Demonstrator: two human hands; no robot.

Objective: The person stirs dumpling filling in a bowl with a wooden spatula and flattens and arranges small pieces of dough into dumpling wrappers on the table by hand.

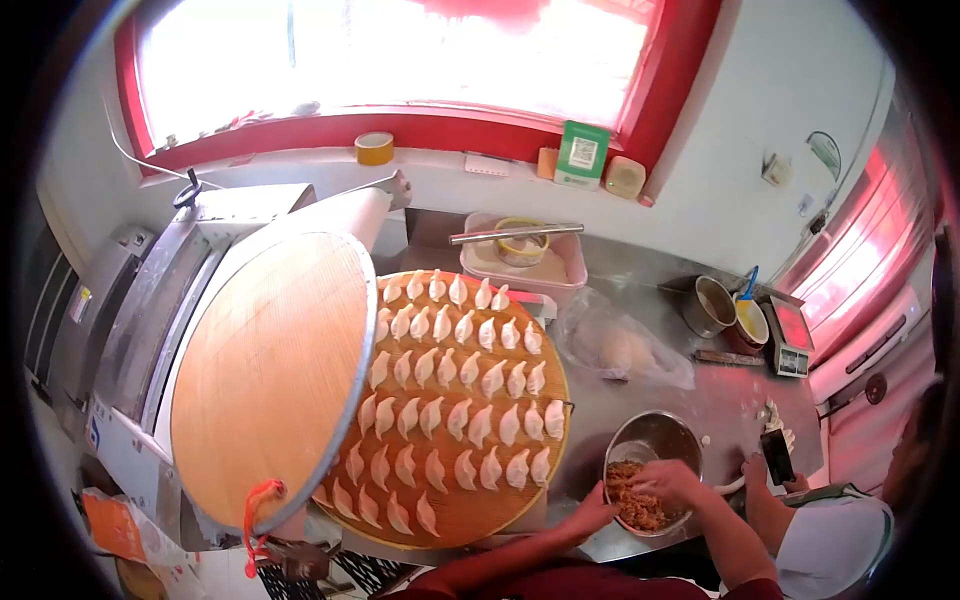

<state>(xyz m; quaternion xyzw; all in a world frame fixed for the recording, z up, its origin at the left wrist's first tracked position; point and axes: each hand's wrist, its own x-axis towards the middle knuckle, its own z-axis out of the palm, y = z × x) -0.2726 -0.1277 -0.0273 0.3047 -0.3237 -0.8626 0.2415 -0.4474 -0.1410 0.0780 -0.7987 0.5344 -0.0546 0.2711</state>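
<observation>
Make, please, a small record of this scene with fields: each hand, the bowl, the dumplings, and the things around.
Left hand: at the rim of the metal bowl, on its left side
Right hand: inside the bowl, at the filling
Bowl: upright on the metal counter, partly filled
Dumplings: in rows on a round board
Behind bowl: clear plastic bag
Far right of counter: scale
Co-worker: at right, holding a phone

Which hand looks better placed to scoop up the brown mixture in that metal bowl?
Probably the right hand: it is inside the metal bowl, right at the brown mixture. The left hand is at the bowl's left rim, a spot that seems better suited to steadying.
</observation>
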